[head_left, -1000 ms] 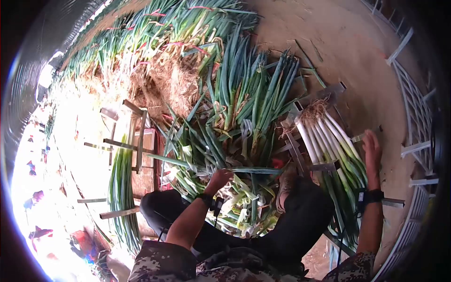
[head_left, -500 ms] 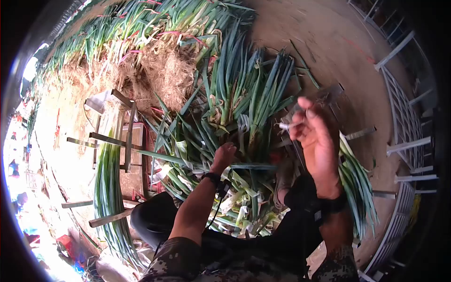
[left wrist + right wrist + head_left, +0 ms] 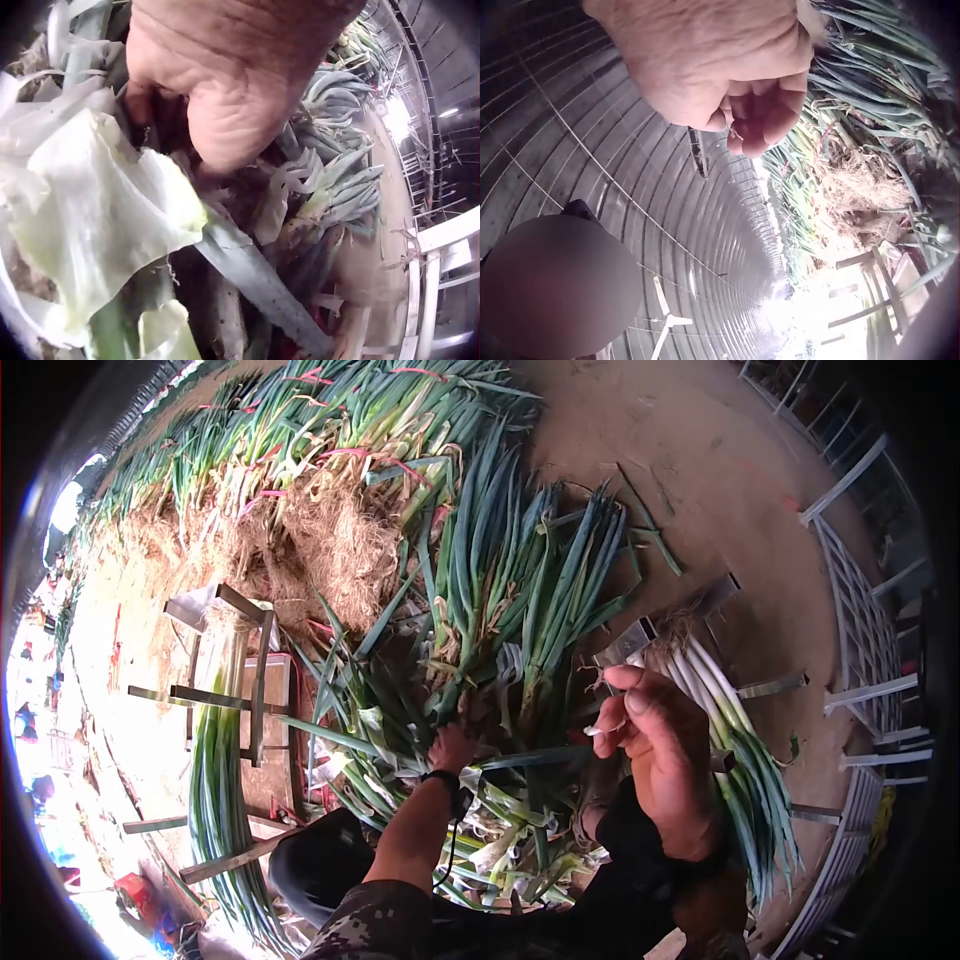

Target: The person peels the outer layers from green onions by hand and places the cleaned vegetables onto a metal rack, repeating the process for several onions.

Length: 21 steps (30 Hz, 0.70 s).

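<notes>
Among the leaves at the foot of the standing green onions, the left hand reaches down. Its fingers bend into loose leaves and pale peelings in the left wrist view, their tips hidden, so any grip cannot be made out. Raised in front of the right knee, the right hand has curled fingers, with a small white piece at the fingertips. Behind it, peeled onions with white stems lie on a metal rack. The right wrist view shows the right hand with fingers bent inward.
More long onions lie across a metal frame at the left. Bundles with red ties and dry roots fill the upper left. White metal railing runs along the right. Stripped leaves cover the ground between the knees.
The right hand has come from the rack's right side to in front of the knee, then slightly lower, its fingers more curled. The left hand has moved down into the leaves by the standing onions.
</notes>
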Motion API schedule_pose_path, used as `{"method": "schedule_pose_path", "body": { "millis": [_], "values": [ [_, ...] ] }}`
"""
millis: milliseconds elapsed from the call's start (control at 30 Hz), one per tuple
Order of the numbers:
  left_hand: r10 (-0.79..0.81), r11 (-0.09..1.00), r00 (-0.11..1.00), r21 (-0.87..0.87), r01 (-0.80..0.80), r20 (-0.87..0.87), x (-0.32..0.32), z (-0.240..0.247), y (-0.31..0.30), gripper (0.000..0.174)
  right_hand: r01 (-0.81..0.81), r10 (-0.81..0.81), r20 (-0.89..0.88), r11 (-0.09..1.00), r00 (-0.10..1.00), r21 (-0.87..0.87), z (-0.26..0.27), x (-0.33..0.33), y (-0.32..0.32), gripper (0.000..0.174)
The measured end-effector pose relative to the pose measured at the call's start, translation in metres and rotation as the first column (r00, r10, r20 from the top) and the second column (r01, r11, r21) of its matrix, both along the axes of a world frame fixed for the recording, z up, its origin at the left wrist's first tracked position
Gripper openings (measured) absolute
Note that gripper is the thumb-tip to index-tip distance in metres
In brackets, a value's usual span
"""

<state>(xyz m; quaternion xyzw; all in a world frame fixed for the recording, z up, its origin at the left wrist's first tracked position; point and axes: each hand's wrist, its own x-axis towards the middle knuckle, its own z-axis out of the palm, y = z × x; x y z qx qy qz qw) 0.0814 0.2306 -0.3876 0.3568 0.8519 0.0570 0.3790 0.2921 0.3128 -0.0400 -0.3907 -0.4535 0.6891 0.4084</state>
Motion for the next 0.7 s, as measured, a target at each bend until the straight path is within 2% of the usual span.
{"method": "schedule_pose_path", "body": {
  "millis": [67,100,200,267,400,433,467,533,600,633,667,700],
  "values": [
    [-0.021,0.999,0.998,-0.031,0.019,-0.065,0.000,-0.017,-0.008,0.064,-0.006,0.006,-0.001,1.000,1.000,-0.030,0.004,-0.001,-0.002,0.028],
    [-0.026,0.998,0.999,-0.059,0.024,-0.036,-0.002,-0.020,-0.008,0.067,-0.005,0.005,-0.006,0.999,1.000,-0.034,0.004,-0.001,-0.003,0.028],
    [0.033,0.996,0.999,-0.076,-0.034,-0.018,-0.003,-0.031,-0.002,0.061,0.000,0.000,-0.013,1.000,1.000,-0.029,0.003,-0.001,-0.003,0.028],
    [0.016,0.997,1.000,-0.073,-0.015,0.011,-0.002,-0.025,0.003,0.058,-0.008,0.008,-0.011,0.999,1.000,-0.037,0.002,-0.003,-0.005,0.028],
    [-0.078,0.997,0.995,-0.003,0.078,0.054,-0.025,0.010,0.008,0.058,-0.018,0.015,-0.066,0.999,0.998,-0.039,0.000,-0.007,-0.002,0.027],
    [-0.105,0.994,0.987,0.002,0.106,0.124,-0.031,0.040,0.014,0.048,-0.019,0.016,-0.073,0.999,0.997,-0.046,0.001,-0.009,-0.002,0.027],
    [-0.091,0.985,0.934,0.166,0.034,0.345,-0.037,0.049,0.013,0.043,-0.020,0.016,-0.079,0.998,0.997,-0.055,0.001,-0.011,-0.002,0.027],
    [-0.175,0.885,0.682,0.417,-0.207,0.710,-0.047,0.066,0.014,0.035,-0.034,0.029,-0.089,0.998,0.996,-0.061,0.002,-0.014,-0.004,0.026],
    [-0.101,0.821,0.355,0.279,-0.497,0.930,-0.033,0.142,0.019,0.024,-0.062,0.054,-0.109,0.996,0.993,-0.072,-0.001,-0.017,-0.004,0.026],
    [-0.149,0.787,0.186,0.230,-0.572,0.971,-0.025,0.142,0.021,0.026,-0.068,0.061,-0.118,0.996,0.991,-0.056,-0.002,-0.019,-0.003,0.026],
    [-0.131,0.830,0.357,0.299,-0.471,0.925,-0.026,0.121,0.023,0.027,-0.069,0.060,-0.132,0.996,0.989,-0.059,-0.003,-0.020,-0.002,0.026],
    [-0.381,0.814,0.568,0.555,-0.168,0.730,-0.032,0.081,0.022,0.026,-0.069,0.059,-0.148,0.996,0.987,-0.064,-0.004,-0.022,-0.002,0.026]
  ]
}}
